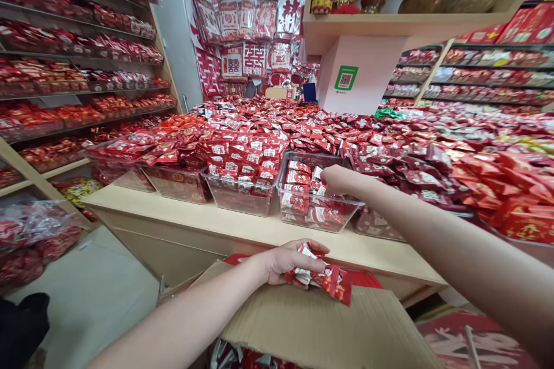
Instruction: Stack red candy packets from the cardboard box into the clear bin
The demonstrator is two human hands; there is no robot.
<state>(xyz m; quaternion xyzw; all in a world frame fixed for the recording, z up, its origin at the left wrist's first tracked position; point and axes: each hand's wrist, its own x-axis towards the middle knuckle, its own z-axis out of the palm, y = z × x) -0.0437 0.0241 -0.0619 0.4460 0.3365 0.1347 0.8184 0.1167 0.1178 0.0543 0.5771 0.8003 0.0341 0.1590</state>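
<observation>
Several red-and-white printed packets (337, 282) are bunched in your left hand (281, 262), over the flap of an open cardboard box (320, 317). Left grip: narrow, thumb across the top, one packet's flat end poking out toward your right. Right hand (338, 180): fingers curled down at the far part of the transparent plastic bin (286, 220), touching or just over the packets in it (298, 177). Fingertips hidden, so you can't tell whether that grip has hold of one. Bin sits on the bench (147, 207), beside a fuller bin of red packets (244, 168).

Handling, my guess: each packet light, wrapper soft and a bit slippery, contents firmer, maybe breakable. Loose handful could fan out or shed one; keep your thumb on top and fingers under. For a single packet, pinch the flat end or hold lightly across the middle; don't squeeze hard.
</observation>
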